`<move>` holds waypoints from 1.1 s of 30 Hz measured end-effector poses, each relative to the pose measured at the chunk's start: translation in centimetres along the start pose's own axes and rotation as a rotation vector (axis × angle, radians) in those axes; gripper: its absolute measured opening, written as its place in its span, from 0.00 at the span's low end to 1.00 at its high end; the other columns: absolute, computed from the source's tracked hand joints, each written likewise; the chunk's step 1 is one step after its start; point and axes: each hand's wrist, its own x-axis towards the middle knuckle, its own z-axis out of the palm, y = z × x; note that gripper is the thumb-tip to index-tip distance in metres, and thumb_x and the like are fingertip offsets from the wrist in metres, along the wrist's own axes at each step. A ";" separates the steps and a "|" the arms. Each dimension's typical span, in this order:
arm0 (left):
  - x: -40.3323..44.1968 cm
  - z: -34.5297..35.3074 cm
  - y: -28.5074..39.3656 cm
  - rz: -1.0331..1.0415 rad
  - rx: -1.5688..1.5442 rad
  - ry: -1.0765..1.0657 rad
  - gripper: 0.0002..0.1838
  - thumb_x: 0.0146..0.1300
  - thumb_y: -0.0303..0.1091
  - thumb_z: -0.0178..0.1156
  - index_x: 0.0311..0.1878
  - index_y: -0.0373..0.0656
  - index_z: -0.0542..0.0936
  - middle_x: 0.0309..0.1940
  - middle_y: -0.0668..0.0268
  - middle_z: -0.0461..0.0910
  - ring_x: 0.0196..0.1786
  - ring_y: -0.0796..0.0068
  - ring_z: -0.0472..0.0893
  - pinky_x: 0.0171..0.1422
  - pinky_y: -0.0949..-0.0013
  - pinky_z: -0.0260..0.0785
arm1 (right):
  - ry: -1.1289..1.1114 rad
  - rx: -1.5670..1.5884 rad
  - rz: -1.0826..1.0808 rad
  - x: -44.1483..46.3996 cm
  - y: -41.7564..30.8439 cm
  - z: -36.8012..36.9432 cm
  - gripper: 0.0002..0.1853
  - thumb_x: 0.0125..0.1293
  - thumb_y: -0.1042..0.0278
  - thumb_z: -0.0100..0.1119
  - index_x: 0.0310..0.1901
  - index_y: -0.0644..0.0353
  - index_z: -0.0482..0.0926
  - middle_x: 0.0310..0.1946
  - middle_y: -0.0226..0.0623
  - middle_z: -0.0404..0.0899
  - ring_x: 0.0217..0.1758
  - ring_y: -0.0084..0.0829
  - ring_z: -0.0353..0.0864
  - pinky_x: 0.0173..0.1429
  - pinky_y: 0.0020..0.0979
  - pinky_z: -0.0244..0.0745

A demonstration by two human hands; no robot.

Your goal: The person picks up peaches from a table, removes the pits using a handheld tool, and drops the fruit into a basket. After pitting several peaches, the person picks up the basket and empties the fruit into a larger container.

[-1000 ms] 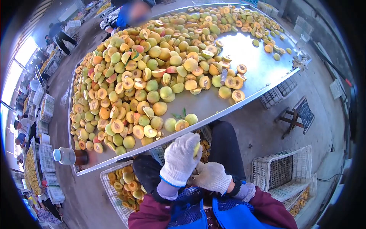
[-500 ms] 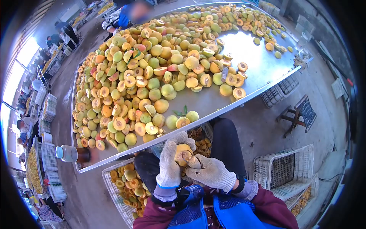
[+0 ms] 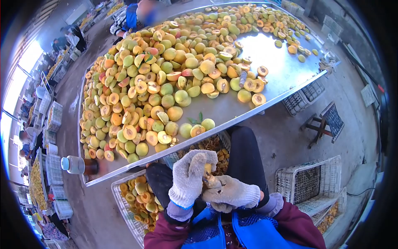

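Observation:
My left hand point(image 3: 188, 176), in a whitish knit glove, is closed round a yellow fruit half point(image 3: 208, 168), mostly hidden by the fingers. Against the fruit's lower side is my right hand point(image 3: 232, 191), in a dirtier glove, its fingers closed on something small and brownish that I cannot make out. Both hands are over my lap, just below the edge of a metal table point(image 3: 232, 120). Halved fruit point(image 3: 166, 89) in yellow, green and orange lies heaped on that table.
A crate of fruit halves point(image 3: 120, 203) stands left of my legs, another container of pieces point(image 3: 224, 143) between them. At right are white crates point(image 3: 286, 178) and a folding stool point(image 3: 325, 124). A bottle point(image 3: 74, 165) sits at the table's left corner. A person point(image 3: 132, 18) is across the table.
The left hand has turned, so its fingers now cover most of the fruit, which showed plainly half a second ago. My right hand remains against it. The person across the table has shifted slightly.

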 end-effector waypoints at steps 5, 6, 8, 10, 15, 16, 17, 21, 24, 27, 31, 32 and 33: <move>0.0 0.1 1.0 0.169 0.332 -0.051 0.11 0.68 0.34 0.58 0.41 0.35 0.83 0.34 0.58 0.85 0.36 0.68 0.85 0.42 0.68 0.76 | -0.204 0.139 0.091 -0.6 0.1 -0.9 0.11 0.67 0.58 0.61 0.32 0.54 0.74 0.17 0.24 0.71 0.14 0.15 0.66 0.16 0.20 0.59; 0.2 0.3 1.1 0.235 0.411 -0.045 0.10 0.66 0.33 0.60 0.40 0.35 0.83 0.33 0.57 0.85 0.36 0.64 0.85 0.42 0.67 0.76 | -0.207 0.138 0.097 -0.7 0.1 -0.8 0.11 0.67 0.58 0.61 0.32 0.54 0.74 0.17 0.24 0.71 0.14 0.15 0.66 0.16 0.20 0.59; 0.5 0.5 1.1 0.328 0.556 -0.023 0.07 0.64 0.33 0.62 0.39 0.39 0.82 0.34 0.58 0.84 0.36 0.57 0.85 0.41 0.64 0.77 | -0.105 0.072 0.045 -0.7 -0.2 -0.6 0.12 0.66 0.57 0.61 0.31 0.54 0.74 0.17 0.23 0.69 0.14 0.15 0.64 0.16 0.20 0.57; 0.7 0.6 0.8 0.674 0.603 0.024 0.06 0.63 0.34 0.62 0.39 0.42 0.81 0.36 0.59 0.85 0.37 0.57 0.85 0.40 0.62 0.77 | -0.140 0.062 0.045 -0.9 -0.3 -1.2 0.12 0.66 0.57 0.62 0.31 0.54 0.74 0.17 0.23 0.69 0.14 0.14 0.64 0.16 0.20 0.57; 1.3 0.9 1.1 0.462 0.754 -0.021 0.07 0.65 0.35 0.59 0.41 0.44 0.81 0.38 0.58 0.84 0.38 0.57 0.85 0.42 0.63 0.76 | -0.149 0.160 0.050 -0.9 0.1 -1.1 0.12 0.65 0.56 0.62 0.32 0.54 0.75 0.17 0.23 0.69 0.14 0.15 0.64 0.16 0.20 0.57; 1.7 0.5 1.1 0.291 0.650 -0.094 0.11 0.68 0.37 0.56 0.40 0.40 0.81 0.36 0.57 0.84 0.37 0.61 0.84 0.43 0.63 0.75 | -0.065 0.086 0.071 -0.8 -0.3 -0.6 0.12 0.65 0.56 0.62 0.32 0.54 0.75 0.17 0.23 0.69 0.14 0.15 0.64 0.16 0.20 0.57; 2.0 0.2 1.1 0.124 0.544 -0.166 0.15 0.71 0.38 0.53 0.39 0.35 0.82 0.33 0.57 0.84 0.37 0.65 0.84 0.44 0.64 0.75 | 0.018 0.011 0.089 -0.8 -0.5 -0.3 0.12 0.65 0.56 0.62 0.33 0.54 0.76 0.17 0.22 0.69 0.14 0.15 0.64 0.16 0.20 0.57; 1.5 1.4 1.4 0.283 0.623 -0.057 0.19 0.73 0.42 0.51 0.38 0.35 0.82 0.31 0.60 0.84 0.37 0.70 0.83 0.47 0.65 0.74 | -0.136 0.138 0.025 -0.7 0.0 -1.4 0.11 0.65 0.57 0.62 0.34 0.54 0.75 0.17 0.23 0.70 0.14 0.15 0.65 0.16 0.20 0.58; 1.6 1.3 1.0 0.248 0.515 -0.061 0.19 0.74 0.43 0.49 0.44 0.35 0.81 0.35 0.61 0.83 0.38 0.72 0.82 0.48 0.66 0.74 | -0.122 0.202 0.004 -0.5 0.0 -1.1 0.11 0.66 0.57 0.61 0.34 0.54 0.75 0.18 0.23 0.72 0.14 0.15 0.67 0.16 0.19 0.61; 1.1 1.3 1.0 -0.068 -0.165 -0.129 0.17 0.70 0.36 0.54 0.56 0.34 0.74 0.44 0.61 0.80 0.39 0.71 0.81 0.44 0.69 0.76 | 0.016 0.097 -0.055 -0.4 -0.4 -1.1 0.11 0.66 0.57 0.61 0.35 0.55 0.76 0.19 0.24 0.73 0.15 0.17 0.71 0.18 0.20 0.64; 0.5 1.4 -1.1 -0.095 -0.116 -0.026 0.18 0.73 0.42 0.53 0.53 0.35 0.75 0.41 0.61 0.80 0.37 0.73 0.80 0.41 0.70 0.75 | 0.152 -0.097 -0.055 0.5 0.4 -0.5 0.11 0.67 0.57 0.62 0.35 0.56 0.76 0.19 0.25 0.75 0.17 0.18 0.73 0.20 0.21 0.67; 0.2 1.6 -1.2 -0.097 -0.115 -0.020 0.18 0.73 0.42 0.53 0.53 0.35 0.75 0.41 0.61 0.80 0.37 0.73 0.80 0.41 0.70 0.75 | 0.193 -0.160 -0.106 0.7 0.5 -0.3 0.11 0.67 0.57 0.62 0.36 0.56 0.76 0.19 0.25 0.75 0.17 0.18 0.74 0.20 0.21 0.67; 0.0 1.7 -1.2 -0.030 -0.128 0.016 0.19 0.73 0.44 0.52 0.53 0.36 0.76 0.41 0.61 0.80 0.37 0.73 0.80 0.41 0.70 0.75 | 0.189 -0.160 -0.106 0.7 0.6 -0.2 0.11 0.67 0.57 0.62 0.36 0.56 0.76 0.19 0.25 0.75 0.17 0.18 0.74 0.20 0.21 0.67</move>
